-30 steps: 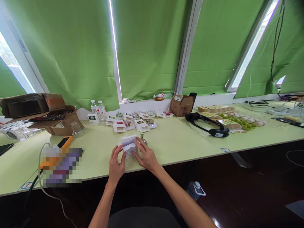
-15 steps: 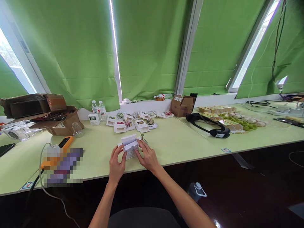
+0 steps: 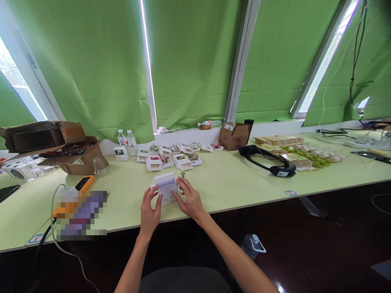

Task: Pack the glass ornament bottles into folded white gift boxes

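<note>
Between my hands, near the table's front edge, is a small white cardboard box [image 3: 168, 194] with its top flaps up and printed text on the side facing me. My left hand [image 3: 151, 206] grips its left side, thumb in front and fingers at the upper edge. On the right side my right hand [image 3: 190, 200] holds it, thumb on the front and fingers along the edge. Just behind my right fingers stands a small metallic item [image 3: 183, 175], partly hidden. Farther back lie several opened white boxes [image 3: 154, 162] with round clear ornaments [image 3: 193, 157] on them.
Two water bottles [image 3: 131, 142] and a closed white box [image 3: 121, 153] stand at the back left. Beyond them is an open carton [image 3: 76, 160]. An orange device [image 3: 84, 184] lies left; a black headset [image 3: 269, 162] and egg trays [image 3: 320, 162] lie right.
A flap on the box's top has shifted, so the opening and the printed front show more plainly. Both hands stay in nearly the same place around it.
</note>
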The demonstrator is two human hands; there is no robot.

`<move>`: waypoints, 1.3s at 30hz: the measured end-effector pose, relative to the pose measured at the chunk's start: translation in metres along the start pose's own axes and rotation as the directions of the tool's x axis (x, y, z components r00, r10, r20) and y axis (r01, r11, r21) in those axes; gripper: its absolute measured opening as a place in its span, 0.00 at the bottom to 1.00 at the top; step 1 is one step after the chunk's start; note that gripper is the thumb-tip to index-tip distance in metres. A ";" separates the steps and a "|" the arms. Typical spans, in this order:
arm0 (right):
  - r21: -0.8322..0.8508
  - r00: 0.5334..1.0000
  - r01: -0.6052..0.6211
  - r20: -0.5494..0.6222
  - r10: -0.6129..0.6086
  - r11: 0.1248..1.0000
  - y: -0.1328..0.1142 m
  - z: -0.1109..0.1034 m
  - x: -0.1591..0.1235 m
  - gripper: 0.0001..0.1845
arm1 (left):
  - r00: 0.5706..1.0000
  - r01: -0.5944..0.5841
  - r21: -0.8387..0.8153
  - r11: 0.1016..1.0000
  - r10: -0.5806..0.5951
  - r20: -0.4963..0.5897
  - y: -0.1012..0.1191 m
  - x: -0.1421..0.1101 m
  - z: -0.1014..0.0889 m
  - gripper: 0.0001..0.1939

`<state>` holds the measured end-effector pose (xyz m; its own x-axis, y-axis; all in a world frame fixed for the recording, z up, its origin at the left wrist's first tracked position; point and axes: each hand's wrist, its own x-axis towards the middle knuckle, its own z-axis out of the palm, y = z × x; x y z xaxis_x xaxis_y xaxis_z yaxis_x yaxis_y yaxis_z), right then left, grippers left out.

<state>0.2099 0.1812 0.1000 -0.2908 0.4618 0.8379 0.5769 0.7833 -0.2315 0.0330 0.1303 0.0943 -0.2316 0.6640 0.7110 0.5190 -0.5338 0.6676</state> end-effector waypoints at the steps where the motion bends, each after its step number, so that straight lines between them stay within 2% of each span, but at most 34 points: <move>1: -0.004 1.000 0.004 0.009 -0.004 1.000 0.000 0.000 0.000 0.28 | 1.000 -0.009 0.001 1.000 0.009 -0.001 0.000 0.000 0.000 0.18; 8: 0.006 1.000 0.022 0.010 -0.022 1.000 0.001 0.001 0.000 0.25 | 0.999 -0.040 0.027 0.999 0.040 0.001 0.000 0.001 -0.001 0.17; 17: -0.005 0.999 0.019 0.031 -0.019 1.000 0.001 0.001 0.000 0.26 | 0.999 -0.037 0.034 0.999 0.037 0.003 0.006 0.002 0.000 0.17; 22: 0.009 0.999 0.012 0.044 -0.013 1.000 0.001 0.000 0.000 0.26 | 0.996 -0.088 0.052 0.995 0.089 -0.013 0.011 0.001 -0.001 0.16; 30: 0.045 0.999 -0.006 0.034 0.004 0.999 0.001 0.001 0.000 0.26 | 0.981 -0.194 0.123 0.973 0.192 0.021 0.011 0.004 -0.004 0.18; 35: 0.009 0.999 -0.010 0.046 0.010 1.000 0.000 -0.002 0.001 0.25 | 0.970 -0.211 0.071 0.975 0.200 0.135 0.013 0.014 -0.016 0.16; 39: -0.004 0.998 -0.016 0.061 0.016 1.000 -0.001 -0.003 0.001 0.25 | 0.956 -0.163 0.007 0.987 0.156 0.249 0.013 0.026 -0.028 0.14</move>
<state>0.2114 0.1796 0.1021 -0.3275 0.4988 0.8025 0.5846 0.7742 -0.2426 0.0102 0.1259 0.1279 0.0651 0.6818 0.7287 0.5554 -0.6314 0.5412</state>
